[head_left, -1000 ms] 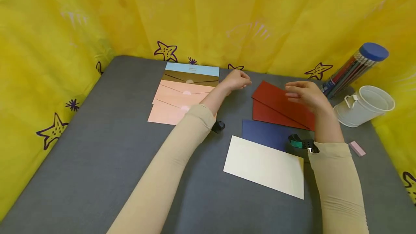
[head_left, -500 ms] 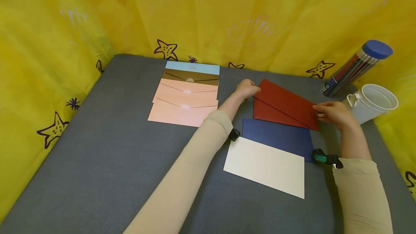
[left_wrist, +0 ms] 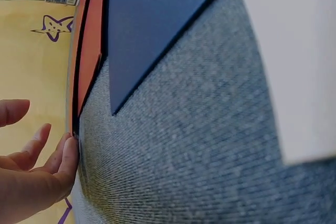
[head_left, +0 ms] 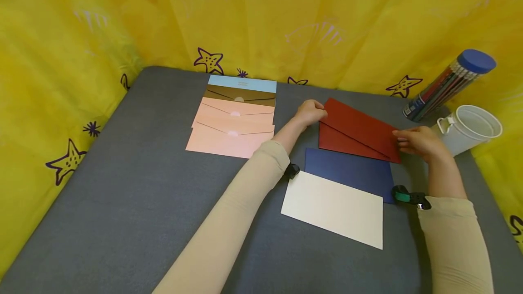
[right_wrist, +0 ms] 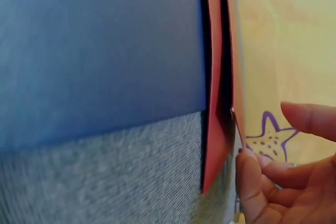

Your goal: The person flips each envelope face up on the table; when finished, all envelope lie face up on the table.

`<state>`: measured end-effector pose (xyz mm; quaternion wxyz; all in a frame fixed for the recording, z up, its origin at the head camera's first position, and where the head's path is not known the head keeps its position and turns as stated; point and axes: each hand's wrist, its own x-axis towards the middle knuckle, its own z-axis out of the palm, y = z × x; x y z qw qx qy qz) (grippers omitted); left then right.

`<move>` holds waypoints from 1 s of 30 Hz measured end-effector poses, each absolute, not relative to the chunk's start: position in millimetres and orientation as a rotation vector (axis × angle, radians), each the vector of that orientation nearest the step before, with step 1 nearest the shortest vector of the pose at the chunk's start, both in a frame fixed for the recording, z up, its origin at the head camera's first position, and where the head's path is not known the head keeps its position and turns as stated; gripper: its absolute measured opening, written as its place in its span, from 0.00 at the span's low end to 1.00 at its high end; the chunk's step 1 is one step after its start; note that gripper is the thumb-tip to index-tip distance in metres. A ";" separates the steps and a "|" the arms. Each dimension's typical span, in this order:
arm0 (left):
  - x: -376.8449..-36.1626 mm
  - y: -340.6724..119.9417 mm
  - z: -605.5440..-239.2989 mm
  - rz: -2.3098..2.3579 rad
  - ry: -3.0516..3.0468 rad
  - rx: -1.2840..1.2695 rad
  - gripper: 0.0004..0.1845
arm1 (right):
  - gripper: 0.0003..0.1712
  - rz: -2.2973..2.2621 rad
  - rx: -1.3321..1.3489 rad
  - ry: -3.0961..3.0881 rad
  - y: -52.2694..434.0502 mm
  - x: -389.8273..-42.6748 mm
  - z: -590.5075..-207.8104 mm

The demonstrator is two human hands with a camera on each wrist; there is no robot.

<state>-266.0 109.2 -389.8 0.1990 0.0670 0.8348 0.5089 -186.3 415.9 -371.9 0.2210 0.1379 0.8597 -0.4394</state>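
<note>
In the head view a red envelope (head_left: pixel 359 121) lies at the back right, its upper layer lapping a lower red layer (head_left: pixel 341 142). Whether that is a second envelope or a flap, I cannot tell. My left hand (head_left: pixel 310 112) is at its left corner; in the left wrist view its fingertips (left_wrist: pixel 69 148) touch the edge, the thumb held apart. At the right end is my right hand (head_left: pixel 421 142). The right wrist view shows fingertips (right_wrist: pixel 248 163) against the red edge, thumb apart. In front lie a dark blue envelope (head_left: pixel 347 164) and a cream-white envelope (head_left: pixel 333 208) partly over it.
Left of my hands, pink envelopes (head_left: pixel 229 144), a brown envelope (head_left: pixel 241 95) and a light blue one (head_left: pixel 261 86) overlap in a column. A blue-lidded tube of pencils (head_left: pixel 445 87) and a white cup (head_left: pixel 461 133) stand right. Yellow cloth (head_left: pixel 261 22) hangs behind the grey table (head_left: pixel 135 185).
Both hands have moved to the right, from above the table down to the two ends of the red envelope. Over the last half second they have stayed almost still.
</note>
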 end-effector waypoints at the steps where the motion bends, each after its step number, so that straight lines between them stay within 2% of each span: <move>1: -266.3 108.9 -389.3 1.439 2.332 0.186 0.19 | 0.37 -1.238 0.385 2.387 414.9 -186.2 -371.1; 6: -268.4 104.9 -385.5 1.489 2.336 0.198 0.18 | 0.30 -1.356 0.416 2.461 409.2 -186.2 -366.5; 12: -273.1 95.3 -381.8 1.547 2.331 0.173 0.17 | 0.39 -1.460 0.485 2.493 402.5 -185.2 -357.6; 18: -277.2 80.4 -381.3 1.774 2.142 0.103 0.18 | 0.49 -1.835 0.509 2.256 396.3 -184.6 -351.0; 22: -280.0 66.2 -379.3 1.811 2.034 0.139 0.20 | 0.51 -1.947 0.495 2.180 390.6 -183.9 -347.5; 25: -282.4 56.0 -374.1 1.793 2.008 0.170 0.20 | 0.42 -2.005 0.507 2.185 384.2 -184.3 -345.0; 30: -286.0 44.1 -363.2 1.805 2.024 0.211 0.19 | 0.10 -2.185 0.510 2.220 371.4 -186.2 -340.1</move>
